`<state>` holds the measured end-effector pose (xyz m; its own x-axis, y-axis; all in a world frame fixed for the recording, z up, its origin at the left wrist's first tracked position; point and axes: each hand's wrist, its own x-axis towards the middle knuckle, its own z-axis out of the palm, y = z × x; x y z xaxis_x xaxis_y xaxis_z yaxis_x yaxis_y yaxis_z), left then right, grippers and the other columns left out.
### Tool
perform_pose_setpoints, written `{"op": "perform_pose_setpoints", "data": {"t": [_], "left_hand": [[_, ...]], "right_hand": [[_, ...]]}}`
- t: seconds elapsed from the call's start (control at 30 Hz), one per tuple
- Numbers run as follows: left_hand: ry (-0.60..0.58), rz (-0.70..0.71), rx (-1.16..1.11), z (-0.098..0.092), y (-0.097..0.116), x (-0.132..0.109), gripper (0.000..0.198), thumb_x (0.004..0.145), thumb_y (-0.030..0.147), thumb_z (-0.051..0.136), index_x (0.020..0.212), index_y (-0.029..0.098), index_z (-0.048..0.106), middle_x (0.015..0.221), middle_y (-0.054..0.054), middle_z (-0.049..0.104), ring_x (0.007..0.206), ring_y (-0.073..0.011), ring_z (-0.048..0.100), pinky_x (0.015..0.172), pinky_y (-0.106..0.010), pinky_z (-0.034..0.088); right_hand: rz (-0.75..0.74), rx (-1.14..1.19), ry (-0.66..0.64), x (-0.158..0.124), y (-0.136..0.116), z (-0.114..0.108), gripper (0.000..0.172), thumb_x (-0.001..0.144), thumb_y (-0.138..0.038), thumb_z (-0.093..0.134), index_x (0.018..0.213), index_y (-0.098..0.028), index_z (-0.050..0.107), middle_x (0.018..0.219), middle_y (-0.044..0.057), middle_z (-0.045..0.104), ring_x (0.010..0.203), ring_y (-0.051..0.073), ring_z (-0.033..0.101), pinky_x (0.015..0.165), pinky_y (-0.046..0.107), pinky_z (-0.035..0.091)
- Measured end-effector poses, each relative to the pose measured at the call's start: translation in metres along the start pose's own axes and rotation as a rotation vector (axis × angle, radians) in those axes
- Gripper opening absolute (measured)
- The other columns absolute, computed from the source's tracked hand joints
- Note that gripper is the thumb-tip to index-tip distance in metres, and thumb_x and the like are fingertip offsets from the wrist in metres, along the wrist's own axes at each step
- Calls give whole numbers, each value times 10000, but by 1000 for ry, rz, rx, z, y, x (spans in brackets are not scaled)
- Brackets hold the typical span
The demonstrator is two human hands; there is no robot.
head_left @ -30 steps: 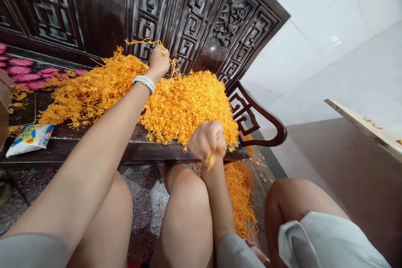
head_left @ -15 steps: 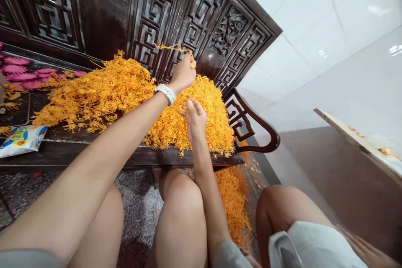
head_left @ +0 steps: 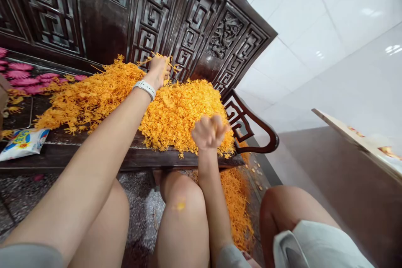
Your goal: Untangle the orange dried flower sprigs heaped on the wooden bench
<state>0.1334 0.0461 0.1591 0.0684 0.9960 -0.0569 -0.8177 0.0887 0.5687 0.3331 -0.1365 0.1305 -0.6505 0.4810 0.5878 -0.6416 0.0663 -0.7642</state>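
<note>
While your right hand hovers over the frilly orange heap on the dark carved-wood bench, too blurred to tell whether its fingers are open or closed, hold the thin orange strand, pinched farther back by your left hand, clear of tangles. Past your left forearm, a white-blue-yellow plastic packet hides its contents.

Left hand and strand shift left; right hand pulls lower, blurred; yellow bit newly shows over knee.
</note>
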Motion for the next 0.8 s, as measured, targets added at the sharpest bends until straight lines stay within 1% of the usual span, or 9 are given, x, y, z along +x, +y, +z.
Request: {"op": "perform_pose_setpoints", "data": {"t": [0.07,0.1,0.17,0.23,0.37,0.47,0.6,0.7,0.8], "left_hand": [[29,-10,-97,6,4,-4,164,993,244,547,832,244,520,430,98,272,310,-71,211,369,-213,149],[23,-23,-133,9,3,-6,172,1001,216,517,831,239,513,424,103,256,300,-66,204,359,-201,132],[-44,-82,-194,18,-1,-9,171,997,168,501,838,230,504,427,106,268,298,-58,227,352,-183,133],[-110,-125,-220,27,-9,-12,176,993,143,500,835,221,491,439,107,273,302,-49,244,360,-173,135],[-193,-210,-120,43,-32,-22,211,1011,154,476,809,210,454,473,102,252,311,-29,228,389,-159,112],[-264,-289,86,53,-48,-34,169,985,205,579,840,212,493,490,95,268,321,-33,217,396,-177,89],[-428,-346,265,55,-58,-38,148,945,256,677,893,215,544,505,86,323,337,-47,264,405,-188,112],[-404,-280,248,49,-61,-29,183,958,260,624,828,220,501,490,88,300,336,-51,253,411,-197,104],[-357,-261,169,41,-72,-21,233,950,234,580,775,229,426,485,86,296,344,-56,247,421,-211,117]], "right_hand": [[-26,-13,644,-1,13,-17,319,925,-608,699,1011,-301,710,940,11,730,744,118,655,677,239,565],[43,-46,869,-1,20,-24,358,909,-603,720,1065,-285,670,1031,27,720,806,125,660,709,252,570],[159,-140,1098,1,34,-34,433,854,-538,801,1123,-262,605,1110,39,680,856,133,652,727,263,561],[142,-281,1139,6,42,-35,466,835,-505,827,1144,-265,574,1123,30,641,845,128,637,695,257,538],[54,-440,1058,15,46,-29,522,888,-646,713,1229,-286,548,1155,35,630,839,143,641,630,270,497],[92,-456,1062,18,47,-27,531,920,-705,620,1206,-263,544,924,8,646,677,126,580,540,248,405],[37,-667,1069,17,49,-31,415,922,-640,650,959,-248,522,621,-77,471,501,92,422,492,235,319],[-136,-948,1052,16,43,-29,380,958,-577,630,877,-255,444,628,-81,454,519,93,460,528,241,364],[-245,-1299,984,13,31,-22,318,1040,-513,528,881,-248,452,679,-61,466,554,96,495,565,262,392]]}}
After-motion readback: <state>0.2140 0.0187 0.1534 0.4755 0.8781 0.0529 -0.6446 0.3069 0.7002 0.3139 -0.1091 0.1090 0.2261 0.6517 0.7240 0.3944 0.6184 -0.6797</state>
